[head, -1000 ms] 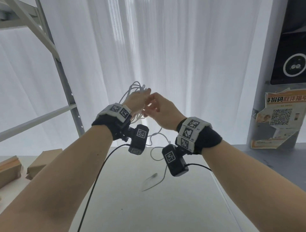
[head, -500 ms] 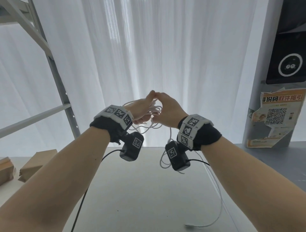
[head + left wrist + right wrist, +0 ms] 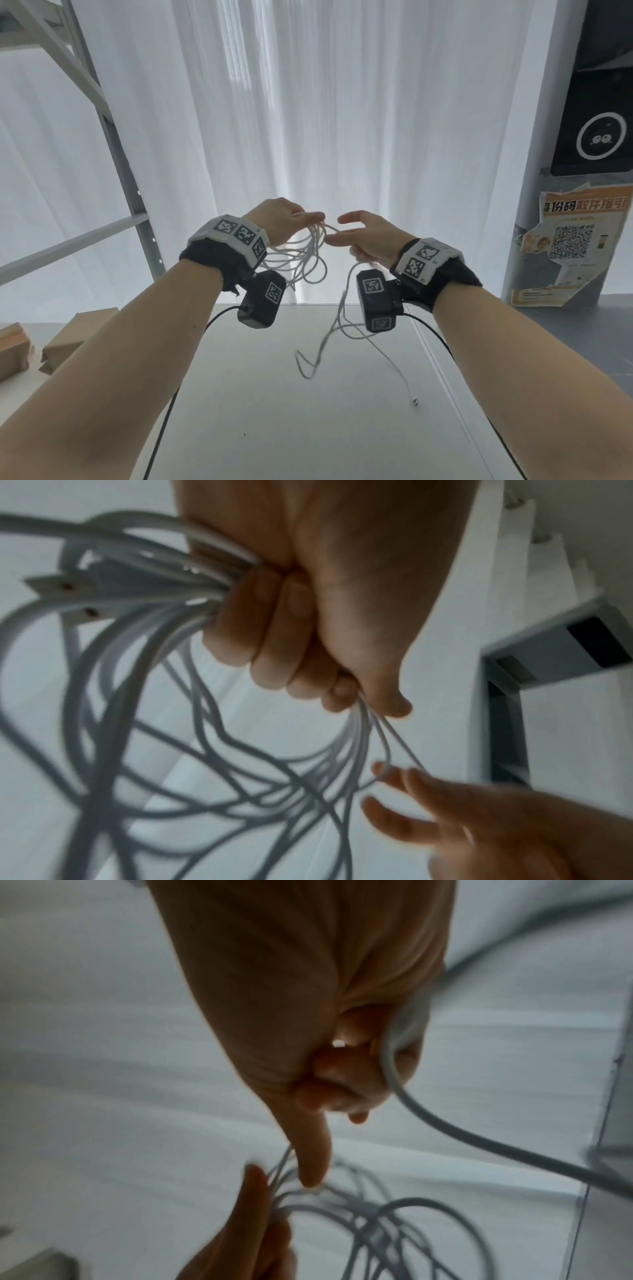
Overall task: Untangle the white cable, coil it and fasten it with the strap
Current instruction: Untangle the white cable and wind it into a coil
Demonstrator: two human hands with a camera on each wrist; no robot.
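Observation:
The white cable (image 3: 301, 260) hangs in several loose loops from my left hand (image 3: 291, 219), which grips the bundle in a fist (image 3: 301, 620) above the table. A flat white strap piece with two copper studs (image 3: 61, 588) sticks out of the bundle beside the fist. My right hand (image 3: 363, 236) is just to the right, its lower fingers curled round one strand (image 3: 394, 1069) and its index finger (image 3: 313, 1161) stretched out to touch the loops. From that hand the cable's tail drops to the table and ends in a connector (image 3: 415, 401).
The white table (image 3: 274, 428) lies below the hands. Cardboard boxes (image 3: 78, 335) sit at its left, with a grey metal shelf frame (image 3: 116, 154) behind. White curtains (image 3: 308, 102) fill the back. A grey pillar with a QR poster (image 3: 572, 246) stands at the right.
My hands, pressed together half a second ago, have drawn apart with a strand stretched between them. The loose tail has swung from the table's right edge toward its middle.

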